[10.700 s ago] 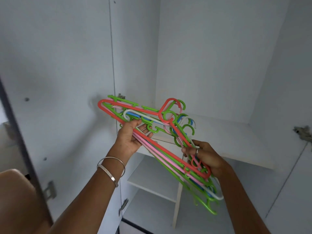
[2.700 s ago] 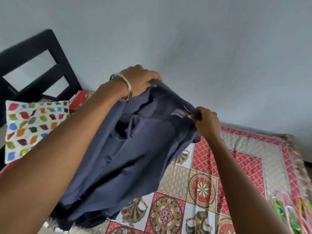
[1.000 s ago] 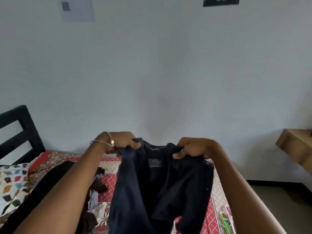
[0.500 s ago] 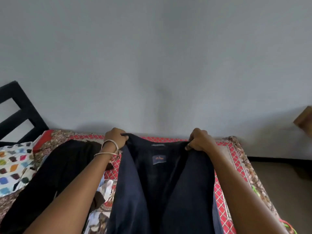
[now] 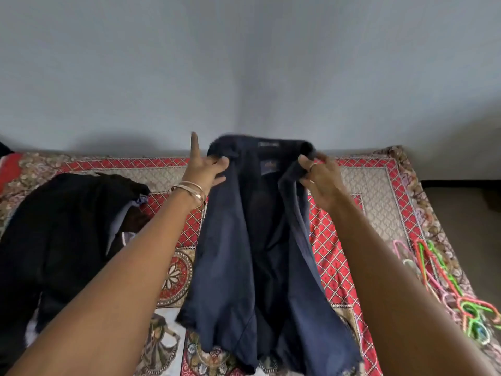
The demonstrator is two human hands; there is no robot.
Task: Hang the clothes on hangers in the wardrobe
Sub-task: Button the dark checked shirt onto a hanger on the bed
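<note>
A dark navy blue cloth shirt (image 5: 252, 240) lies front-open on the bed, collar toward the wall, its inner neck label showing and its hem nearest the camera. The left hand (image 5: 206, 172) pinches the collar's left side between thumb and curled fingers, with its index finger pointing straight up. The right hand (image 5: 320, 177), a ring on one finger, pinches the collar's right side with curled fingers. The shirt rests on a red and beige patterned bedspread (image 5: 339, 240). A heap of black clothing (image 5: 62, 234) lies left of the shirt, under the left forearm. A cluster of green, pink and red plastic hangers (image 5: 450, 289) lies at the bed's right edge, well apart from the shirt.
</note>
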